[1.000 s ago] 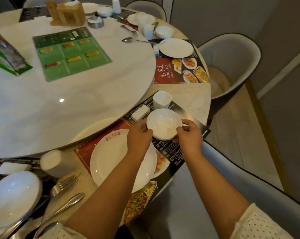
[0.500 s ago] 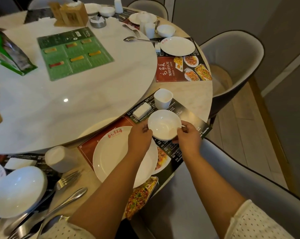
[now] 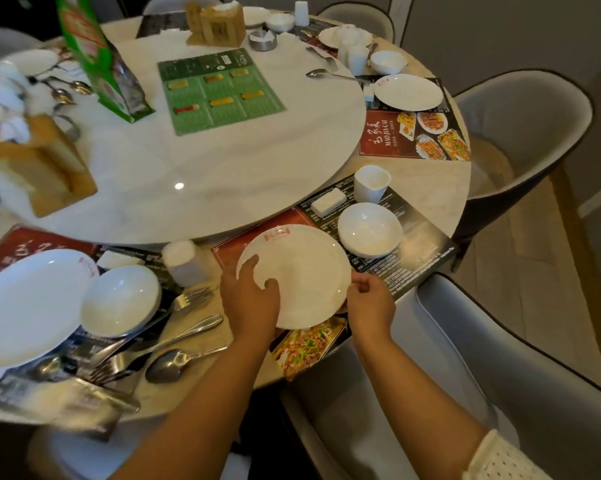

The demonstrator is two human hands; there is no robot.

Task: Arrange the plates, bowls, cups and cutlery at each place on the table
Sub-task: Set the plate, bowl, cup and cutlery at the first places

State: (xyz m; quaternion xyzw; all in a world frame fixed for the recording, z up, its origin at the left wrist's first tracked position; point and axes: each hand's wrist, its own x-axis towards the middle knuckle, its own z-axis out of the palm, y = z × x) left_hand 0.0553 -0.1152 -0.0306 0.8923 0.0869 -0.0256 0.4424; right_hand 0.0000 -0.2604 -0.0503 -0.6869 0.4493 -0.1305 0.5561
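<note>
Gripping the plate (image 3: 294,275) at the near place, the left hand (image 3: 249,296) is spreading its fingers over the left rim while the right hand (image 3: 370,301) is pinching the right edge. Half a second ago both hands were cradling the bowl (image 3: 370,230); it is now sitting released on the placemat (image 3: 420,251), just beyond the plate. So the bowl looks placed, and the plate is being squared. Farther off, the cup (image 3: 371,183) is standing behind the bowl.
</note>
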